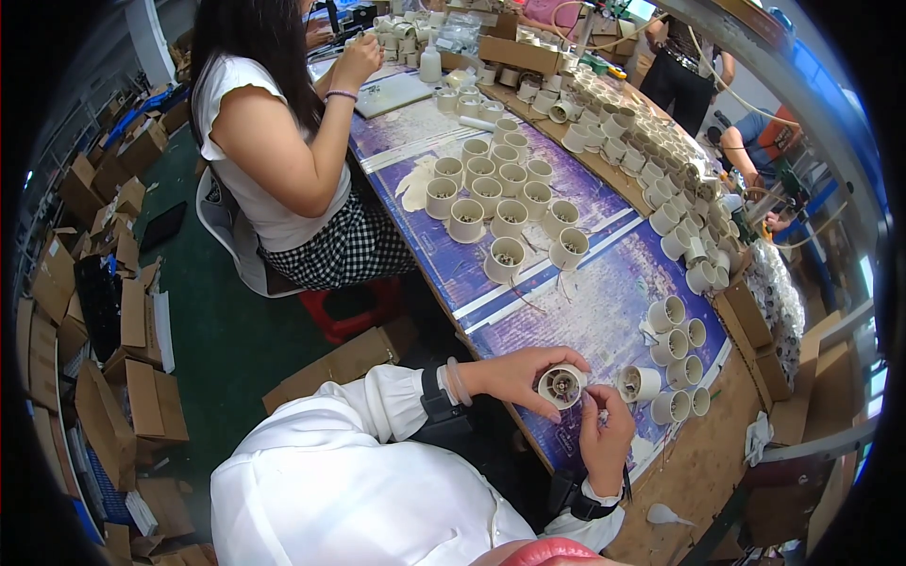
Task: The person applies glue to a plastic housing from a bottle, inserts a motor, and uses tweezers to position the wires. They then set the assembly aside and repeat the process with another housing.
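Observation:
Between my two hands, over the near edge of the bench, is a short cream-coloured plastic cylinder point(562, 386) with spoked parts inside its open end. My left hand point(521, 379) wraps round its far and left side. My right hand point(606, 429) has thumb and finger closed at its right rim; whether a small part is pinched there cannot be made out. Just right of my hands a similar cylinder point(640, 383) lies on its side. Beyond it stands a small cluster of cream cylinders point(669, 347), some with thin wires.
More cylinders point(510, 219) stand in a group mid-bench, and a long heap point(623, 123) lines the far side. A co-worker point(274, 160) sits at the left. A white nozzle tip point(666, 515) lies near my right wrist. Cardboard boxes point(127, 377) crowd the left floor.

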